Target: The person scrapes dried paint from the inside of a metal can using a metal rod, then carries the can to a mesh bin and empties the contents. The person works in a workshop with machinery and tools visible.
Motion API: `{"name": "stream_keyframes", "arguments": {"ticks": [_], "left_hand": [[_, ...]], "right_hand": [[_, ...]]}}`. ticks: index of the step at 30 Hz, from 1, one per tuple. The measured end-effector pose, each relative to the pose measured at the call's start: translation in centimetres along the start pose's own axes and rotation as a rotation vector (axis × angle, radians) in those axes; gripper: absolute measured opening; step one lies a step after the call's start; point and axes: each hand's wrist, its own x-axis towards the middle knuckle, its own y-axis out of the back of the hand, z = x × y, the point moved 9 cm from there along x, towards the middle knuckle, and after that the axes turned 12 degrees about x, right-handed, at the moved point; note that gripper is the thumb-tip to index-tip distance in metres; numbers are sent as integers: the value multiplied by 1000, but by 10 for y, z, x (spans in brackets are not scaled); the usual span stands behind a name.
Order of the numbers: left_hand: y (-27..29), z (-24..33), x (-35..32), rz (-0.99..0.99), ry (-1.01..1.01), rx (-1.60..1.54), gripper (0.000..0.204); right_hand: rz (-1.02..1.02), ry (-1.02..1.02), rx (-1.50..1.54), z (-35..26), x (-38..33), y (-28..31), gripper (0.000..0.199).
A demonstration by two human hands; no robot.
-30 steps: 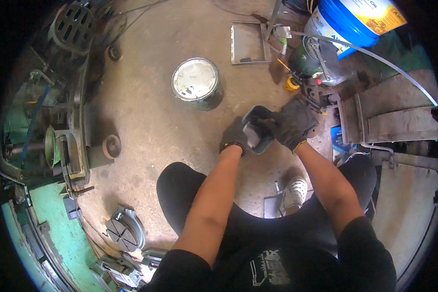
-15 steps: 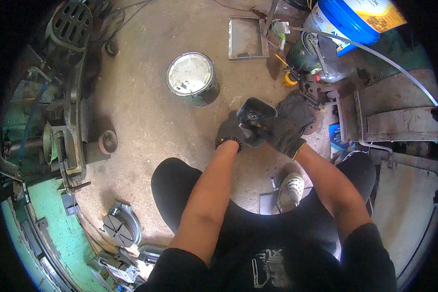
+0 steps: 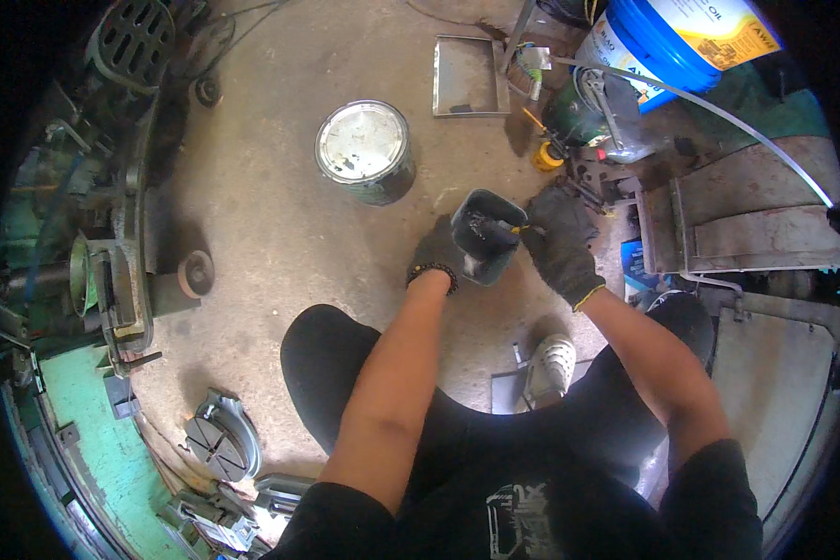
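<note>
Gripping a dark rounded-square plastic tub point(image 3: 487, 233) is the gloved left hand point(image 3: 439, 254); the gloved right hand point(image 3: 558, 245), at three o'clock, is pinching a thin yellow-tipped tool point(image 3: 516, 227) into it.

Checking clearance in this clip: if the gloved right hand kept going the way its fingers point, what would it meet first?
The right hand points leftward at the dark container held by the left hand, and meets it almost at once. A thin yellow-tipped tool already reaches in. Depth is unclear.
</note>
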Motion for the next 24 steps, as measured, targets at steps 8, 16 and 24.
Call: {"name": "stream_keyframes", "arguments": {"ticks": [8,16,24], "left_hand": [[8,6,-5,-51,-38,32,53],[17,2,-7,-135,-36,154,57],[47,13,-13,-29,57,219,61]], "right_hand": [[-62,-4,359,-5,8,47,22],[-72,92,179,-28,9,97,22],[14,-320,829,54,5,105,26]]}}
